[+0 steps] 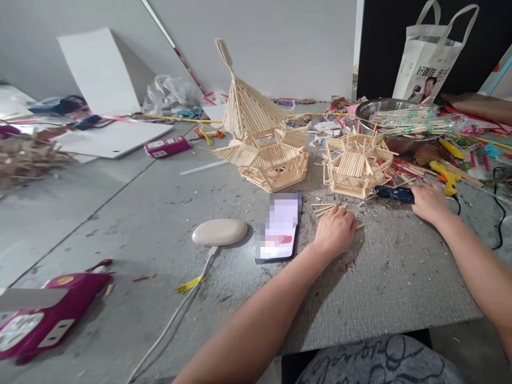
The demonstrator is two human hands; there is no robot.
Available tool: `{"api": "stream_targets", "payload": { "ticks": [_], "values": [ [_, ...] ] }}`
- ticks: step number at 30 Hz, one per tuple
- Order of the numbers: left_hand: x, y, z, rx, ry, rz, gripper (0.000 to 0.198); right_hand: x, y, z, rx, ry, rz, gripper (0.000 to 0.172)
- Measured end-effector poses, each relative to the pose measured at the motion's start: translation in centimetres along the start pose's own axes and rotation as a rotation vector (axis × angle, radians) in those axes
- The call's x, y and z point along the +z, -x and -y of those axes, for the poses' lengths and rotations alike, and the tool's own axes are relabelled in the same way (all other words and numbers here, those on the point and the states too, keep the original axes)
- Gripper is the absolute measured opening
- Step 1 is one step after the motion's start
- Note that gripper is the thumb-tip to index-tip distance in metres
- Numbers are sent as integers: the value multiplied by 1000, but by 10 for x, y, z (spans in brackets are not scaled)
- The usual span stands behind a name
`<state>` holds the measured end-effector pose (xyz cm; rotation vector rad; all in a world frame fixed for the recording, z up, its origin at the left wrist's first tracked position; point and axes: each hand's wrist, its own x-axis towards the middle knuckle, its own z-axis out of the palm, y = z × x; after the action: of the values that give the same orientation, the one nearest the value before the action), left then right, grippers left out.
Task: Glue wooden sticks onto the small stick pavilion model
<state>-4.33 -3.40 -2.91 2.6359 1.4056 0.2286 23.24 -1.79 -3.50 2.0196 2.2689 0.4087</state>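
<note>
Back from the near edge of the scuffed grey table (380, 288), the person's bare left hand (336, 230) covers some short pale wooden sticks (323, 208), while the bare right hand (431, 202) grips a dark blue elongated object (394, 194) I can't make out. Nearer the far edge stand a pale wooden-stick model with a pointed roof (254, 109), a smaller wooden-stick model (352, 165) and a shiny round metal bowl (400, 145) holding bagged sticks (416, 120)
</note>
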Motion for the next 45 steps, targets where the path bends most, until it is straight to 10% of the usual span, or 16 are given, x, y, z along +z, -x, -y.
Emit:
{"api": "stream_targets", "payload": {
  "ticks": [10,21,31,45],
  "values": [
    [-6,2,-2,-33,168,-90,21,-18,19,-1,-160,-293,-100,37],
    [-17,3,-30,-255,1511,-230,27,-78,21,104,79,-1404,57,19],
    [-16,-1,-19,-464,1800,-168,34,-66,24,103,162,-1402,0,19],
    [-14,-1,-12,-204,1541,-336,29,-37,22,93,-81,-836,-190,48]
  ]
}}
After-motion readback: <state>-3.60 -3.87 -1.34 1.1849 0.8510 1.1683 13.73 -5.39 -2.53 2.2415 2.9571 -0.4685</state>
